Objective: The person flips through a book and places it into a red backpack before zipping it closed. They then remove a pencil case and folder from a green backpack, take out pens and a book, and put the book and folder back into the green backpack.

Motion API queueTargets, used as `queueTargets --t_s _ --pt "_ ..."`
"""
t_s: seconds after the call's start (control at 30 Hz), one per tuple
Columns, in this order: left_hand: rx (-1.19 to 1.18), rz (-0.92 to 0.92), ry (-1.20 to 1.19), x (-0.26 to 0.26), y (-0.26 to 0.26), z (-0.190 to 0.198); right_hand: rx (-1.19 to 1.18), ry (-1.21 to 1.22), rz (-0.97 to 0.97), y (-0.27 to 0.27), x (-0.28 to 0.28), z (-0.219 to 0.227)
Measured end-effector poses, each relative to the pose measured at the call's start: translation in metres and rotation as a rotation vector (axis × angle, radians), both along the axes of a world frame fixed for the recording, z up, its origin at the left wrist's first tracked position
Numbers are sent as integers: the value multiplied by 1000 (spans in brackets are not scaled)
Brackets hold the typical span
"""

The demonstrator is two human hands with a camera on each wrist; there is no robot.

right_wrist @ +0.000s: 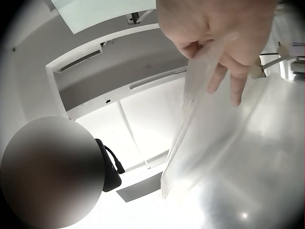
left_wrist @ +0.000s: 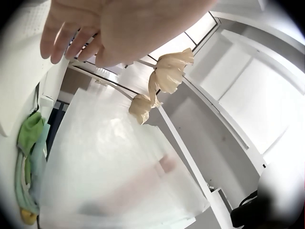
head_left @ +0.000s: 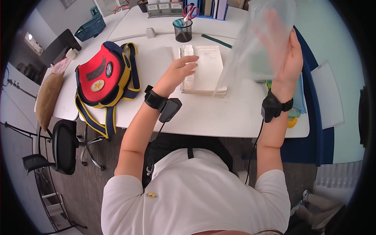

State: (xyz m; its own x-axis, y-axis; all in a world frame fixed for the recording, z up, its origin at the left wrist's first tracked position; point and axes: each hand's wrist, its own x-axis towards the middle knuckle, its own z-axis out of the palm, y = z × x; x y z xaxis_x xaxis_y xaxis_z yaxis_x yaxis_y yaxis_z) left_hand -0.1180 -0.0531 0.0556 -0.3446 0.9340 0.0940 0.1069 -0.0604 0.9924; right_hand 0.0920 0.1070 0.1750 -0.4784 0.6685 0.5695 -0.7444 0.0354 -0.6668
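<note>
The raised right hand [head_left: 289, 65] grips a translucent plastic bag [head_left: 248, 55]. Fingers loosely open, the left hand [head_left: 175, 77] hovers at a book [head_left: 208, 72] on the white desk [head_left: 203, 117], a red backpack [head_left: 96, 74] to its left.

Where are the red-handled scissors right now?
In the head view, near the top centre, the red-handled scissors stand in the black mesh cup, beyond the left part of the book on the white table.

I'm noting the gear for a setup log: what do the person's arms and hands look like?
Short white sleeves end above the elbows. The left hand and right hand are ungloved. Each wrist has a black strap with a boxy black camera and a thin black cable.
</note>
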Motion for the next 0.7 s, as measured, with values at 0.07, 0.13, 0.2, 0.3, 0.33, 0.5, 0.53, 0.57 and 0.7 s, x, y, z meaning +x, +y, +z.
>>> queueTargets --t_s 0.07,0.13,0.2,0.3,0.33,0.5,0.53,0.57,0.7 --pt "17 -55 -292 8 -3 5 -25 47 70 2 -8 1" --pt "-27 -106 -417 6 -1 0 -71 95 168 0 -16 4" --pt "-43 -194 -524 2 -2 -8 -44 24 127 10 -22 -4" --pt "41 -292 -618 -1 -9 -11 2 -166 15 17 -26 -20" --pt "112 -265 -621 0 -12 -8 18 -241 -31 17 -26 -25" --pt "372 -470 -856 -12 -15 -5 93 -574 59 13 -26 -43" --pt "332 -423 -810 -10 -15 -4 101 -643 65 9 -28 -46" --pt "291 -376 -763 -8 -15 -4 89 -639 94 4 -33 -50" --pt "335 -111 -506 6 -8 -7 21 -603 230 -22 -56 -61"
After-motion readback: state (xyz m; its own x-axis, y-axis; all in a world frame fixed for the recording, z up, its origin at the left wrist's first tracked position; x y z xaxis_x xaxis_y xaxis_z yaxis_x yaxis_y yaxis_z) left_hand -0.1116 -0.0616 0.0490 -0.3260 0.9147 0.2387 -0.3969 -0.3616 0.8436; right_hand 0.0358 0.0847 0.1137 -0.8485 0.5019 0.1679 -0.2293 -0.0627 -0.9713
